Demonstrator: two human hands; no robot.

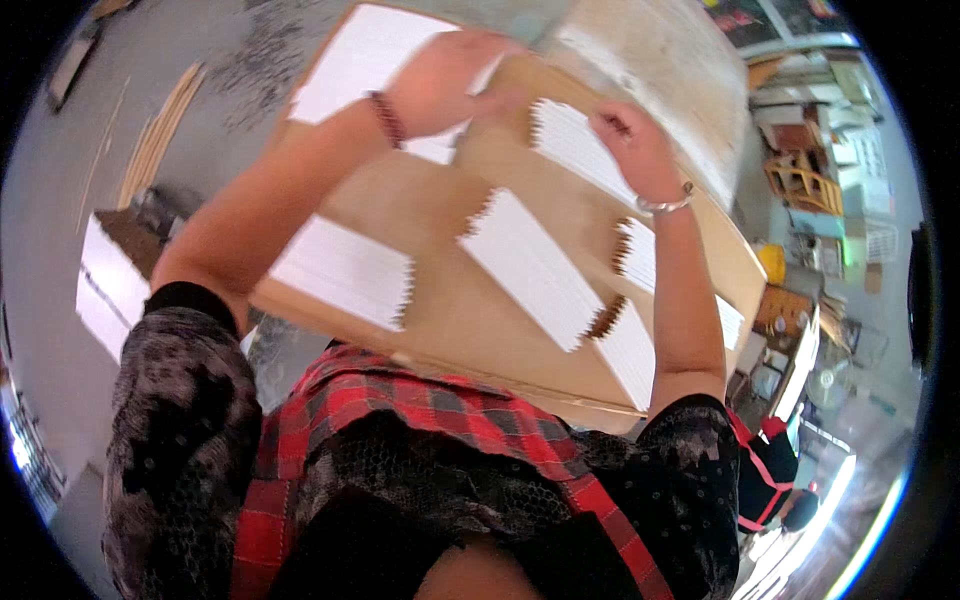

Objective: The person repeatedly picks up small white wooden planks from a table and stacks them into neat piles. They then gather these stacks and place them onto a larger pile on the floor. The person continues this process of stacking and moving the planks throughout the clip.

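Observation:
My left hand (455,80), a dark beaded bracelet at its wrist, is over a white sheet or group of strips (365,60) at the far left of a brown board (430,210). Motion smears its fingers, so its grip is unclear. At the far right, my right hand (638,150) has curled fingers beside a row of white strips (575,150) with jagged brown ends. Whatever those fingers may hold is hidden. Nearer me lie a slanting bundle of white strips (530,265), another at the left (345,270) and smaller ones at the right (628,355).
A pale, dusty slab (650,60) adjoins the board's far side. On the floor at left lie thin wooden sticks (160,130) and a white-faced panel (105,285). Wooden chair (805,185) and stacked goods stand at right. Another person (770,470) is at the lower right.

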